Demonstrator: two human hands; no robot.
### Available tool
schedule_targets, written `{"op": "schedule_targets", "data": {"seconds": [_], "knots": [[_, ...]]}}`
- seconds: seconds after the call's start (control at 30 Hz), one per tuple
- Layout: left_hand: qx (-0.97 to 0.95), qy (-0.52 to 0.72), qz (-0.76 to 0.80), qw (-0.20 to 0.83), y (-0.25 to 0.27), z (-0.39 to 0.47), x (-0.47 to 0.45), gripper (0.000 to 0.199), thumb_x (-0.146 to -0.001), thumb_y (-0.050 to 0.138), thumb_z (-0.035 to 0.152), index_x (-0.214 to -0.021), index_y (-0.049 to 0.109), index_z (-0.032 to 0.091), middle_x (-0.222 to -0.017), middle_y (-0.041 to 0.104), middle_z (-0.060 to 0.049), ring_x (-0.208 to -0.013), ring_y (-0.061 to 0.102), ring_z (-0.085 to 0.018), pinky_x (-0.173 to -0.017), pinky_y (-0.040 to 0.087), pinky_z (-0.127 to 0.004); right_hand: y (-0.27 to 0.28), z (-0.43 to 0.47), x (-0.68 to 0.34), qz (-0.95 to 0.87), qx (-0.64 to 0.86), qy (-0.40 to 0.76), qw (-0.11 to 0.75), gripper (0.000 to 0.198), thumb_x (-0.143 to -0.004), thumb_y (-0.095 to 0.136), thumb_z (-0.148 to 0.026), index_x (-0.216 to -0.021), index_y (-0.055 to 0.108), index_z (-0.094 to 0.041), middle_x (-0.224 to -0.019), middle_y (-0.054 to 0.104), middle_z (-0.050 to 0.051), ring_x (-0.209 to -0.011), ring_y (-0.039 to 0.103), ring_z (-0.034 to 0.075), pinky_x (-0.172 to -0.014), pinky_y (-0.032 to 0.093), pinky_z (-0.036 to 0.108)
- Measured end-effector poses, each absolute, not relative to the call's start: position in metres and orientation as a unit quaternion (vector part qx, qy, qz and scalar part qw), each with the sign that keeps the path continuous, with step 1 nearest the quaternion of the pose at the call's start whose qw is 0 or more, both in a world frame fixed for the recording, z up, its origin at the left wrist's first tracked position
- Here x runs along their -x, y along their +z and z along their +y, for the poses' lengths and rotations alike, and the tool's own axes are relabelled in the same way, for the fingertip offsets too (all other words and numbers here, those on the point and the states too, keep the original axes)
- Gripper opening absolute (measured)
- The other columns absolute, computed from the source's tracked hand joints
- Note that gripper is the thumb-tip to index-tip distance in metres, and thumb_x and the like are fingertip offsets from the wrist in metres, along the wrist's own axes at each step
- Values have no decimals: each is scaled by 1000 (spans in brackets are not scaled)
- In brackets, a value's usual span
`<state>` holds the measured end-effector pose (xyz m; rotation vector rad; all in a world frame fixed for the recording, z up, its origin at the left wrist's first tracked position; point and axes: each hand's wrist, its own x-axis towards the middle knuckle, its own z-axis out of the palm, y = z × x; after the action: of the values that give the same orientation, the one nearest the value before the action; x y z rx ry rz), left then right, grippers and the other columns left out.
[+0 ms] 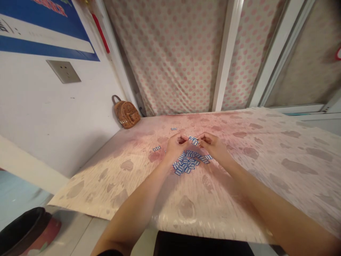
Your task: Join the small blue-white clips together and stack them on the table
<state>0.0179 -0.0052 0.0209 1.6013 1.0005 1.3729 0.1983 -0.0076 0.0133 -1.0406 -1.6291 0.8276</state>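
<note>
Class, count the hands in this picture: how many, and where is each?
2: the left hand, at the left of some blue-and-white strips, the right hand, at their right, both over the table. None seems hidden.

- Pink-and-cream patterned tablecloth (226,213): smooth, glossy, plastic-looking.
- Small brown backpack (128,113): leather-like, softly shiny.
- Pink-dotted beige curtain (170,53): matt, creased cloth.
- Small blue-and-white rectangular pieces (184,165): material too small to tell.
</note>
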Motion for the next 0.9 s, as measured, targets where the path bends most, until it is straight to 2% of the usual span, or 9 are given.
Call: {"op": "schedule_targets", "data": {"seconds": [0.2, 0.27, 0.4, 0.53, 0.63, 0.77, 0.9], "knots": [[-609, 568, 400, 382, 18, -4, -20, 21, -71, 75, 28, -74, 60, 15, -68, 61, 0, -63, 57, -11, -59, 43, -21, 14, -9, -194, -645, 442, 351, 515, 25, -88, 53, -44, -77, 60, -22, -66, 67, 1, -66, 66, 18, -66, 49, 30], [-601, 581, 395, 381, 18, -4, -21, 21, -69, 76, 24, -75, 59, 15, -69, 62, 0, -64, 58, -11, -59, 43, -20, 15, -10, -193, -651, 426, 354, 520, 22, -85, 56, -42, -79, 61, -21, -67, 66, 1, -64, 65, 17, -65, 49, 29], [-609, 561, 390, 403, 21, -6, -21, 24, -72, 75, 24, -91, 64, 15, -76, 67, -2, -69, 63, -13, -63, 46, -21, 16, -12, -193, -662, 419, 335, 524, 18, -84, 58, -37, -79, 60, -21, -64, 64, 0, -62, 61, 15, -63, 47, 27], [-603, 552, 406, 409, 22, -9, -21, 17, -75, 74, 28, -85, 69, 14, -83, 71, -5, -76, 66, -15, -70, 50, -24, 17, -13, -193, -662, 437, 319, 519, 18, -86, 56, -37, -79, 58, -21, -65, 63, 0, -62, 60, 15, -63, 47, 28], [-582, 555, 402, 438, 21, -9, -20, 18, -74, 75, 30, -83, 70, 14, -81, 71, -4, -73, 65, -14, -69, 50, -24, 18, -15, -192, -670, 431, 300, 525, 16, -83, 59, -35, -93, 58, -22, -71, 63, 0, -65, 60, 15, -64, 48, 28], [-564, 560, 392, 464, 21, -9, -19, 23, -73, 76, 34, -81, 69, 14, -77, 70, -3, -69, 63, -13, -65, 49, -23, 19, -18, -191, -729, 428, 211, 491, 40, -80, 64, -30, -120, 56, -26, -90, 65, 2, -74, 61, 17, -71, 49, 31], [-572, 555, 388, 463, 23, -12, -20, 26, -74, 76, 37, -82, 70, 14, -78, 70, -4, -69, 63, -13, -65, 48, -23, 20, -20, -191, -759, 428, 142, 470, 32, -84, 59, -28, -116, 60, -27, -92, 67, 3, -77, 62, 19, -74, 50, 33]]}}
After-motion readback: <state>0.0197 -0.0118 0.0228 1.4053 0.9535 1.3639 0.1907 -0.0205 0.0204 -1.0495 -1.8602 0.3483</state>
